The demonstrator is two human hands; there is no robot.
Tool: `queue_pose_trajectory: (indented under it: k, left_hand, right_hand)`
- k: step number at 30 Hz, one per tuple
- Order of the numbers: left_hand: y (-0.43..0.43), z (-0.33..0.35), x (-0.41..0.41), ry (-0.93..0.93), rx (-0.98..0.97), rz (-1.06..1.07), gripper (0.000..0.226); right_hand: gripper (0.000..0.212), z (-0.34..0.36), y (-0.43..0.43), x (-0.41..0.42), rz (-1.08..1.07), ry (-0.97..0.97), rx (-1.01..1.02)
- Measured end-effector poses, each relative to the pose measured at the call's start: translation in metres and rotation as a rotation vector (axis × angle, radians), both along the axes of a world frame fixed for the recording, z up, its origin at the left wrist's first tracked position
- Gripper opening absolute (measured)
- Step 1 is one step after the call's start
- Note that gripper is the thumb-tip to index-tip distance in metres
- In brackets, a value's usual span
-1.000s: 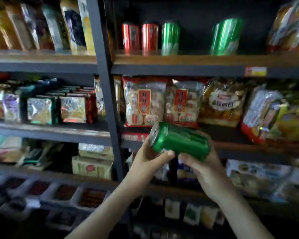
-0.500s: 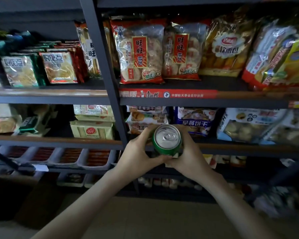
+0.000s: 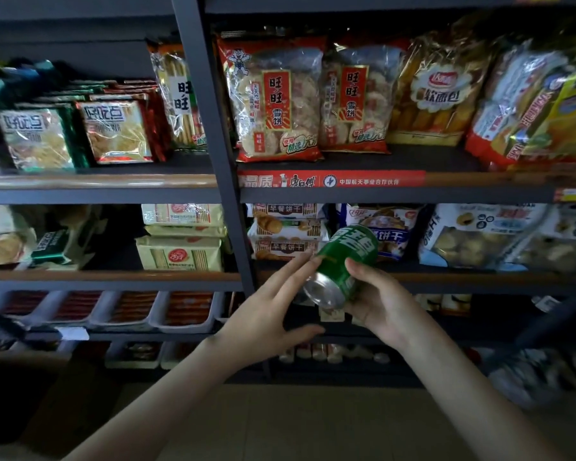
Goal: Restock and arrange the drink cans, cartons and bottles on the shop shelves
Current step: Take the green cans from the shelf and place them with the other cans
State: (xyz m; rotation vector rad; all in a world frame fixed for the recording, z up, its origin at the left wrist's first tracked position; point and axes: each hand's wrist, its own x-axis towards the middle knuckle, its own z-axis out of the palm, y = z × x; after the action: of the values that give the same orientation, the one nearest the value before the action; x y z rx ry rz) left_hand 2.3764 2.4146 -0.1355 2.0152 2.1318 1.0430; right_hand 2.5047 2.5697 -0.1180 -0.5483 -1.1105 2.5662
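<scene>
We have the green can (image 3: 346, 257) up in the air in front of the shelves, and it's the right hand (image 3: 383, 304) that owns it. The thumb lies over the green wall and the other fingers curl round underneath, mostly out of our sight. The can is tipped, not upright. Its long axis runs from the silver end, low and toward us, up and away to the right, toward the biscuit packs (image 3: 286, 227) on the shelf (image 3: 479, 279) behind. Whether that silver end is lid or base, we can't tell from here.

Now the left hand (image 3: 266, 314): wide open, fingers (image 3: 290, 277) straight and spread, tips just touching the can's left flank near the silver rim, gripping nothing. So the can sits to the right of those left fingers and squarely inside the right-hand grip.

No drinks show on these shelves, only snack bags (image 3: 273, 98), so we judge the can has yet to find its row. It needs turning upright before it stands anywhere. The right hand is the one placed to do that; the left only steadies.
</scene>
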Motion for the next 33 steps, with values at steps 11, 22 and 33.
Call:
queue_pose_trajectory:
  k: [11,22,33]
  left_hand:
    - [0.018,0.02,0.006,-0.018,0.175,0.212,0.07]
    - [0.018,0.047,0.008,-0.395,-0.038,0.3,0.064]
    - [0.0,0.038,0.026,-0.378,-0.007,-0.006,0.081]
  right_hand:
    - [0.088,0.013,0.003,0.012,0.262,-0.51,0.651]
    - [0.076,0.013,-0.017,0.015,0.047,-0.208,1.181]
    - [0.05,0.032,-0.023,0.022,-0.081,0.019,-0.397]
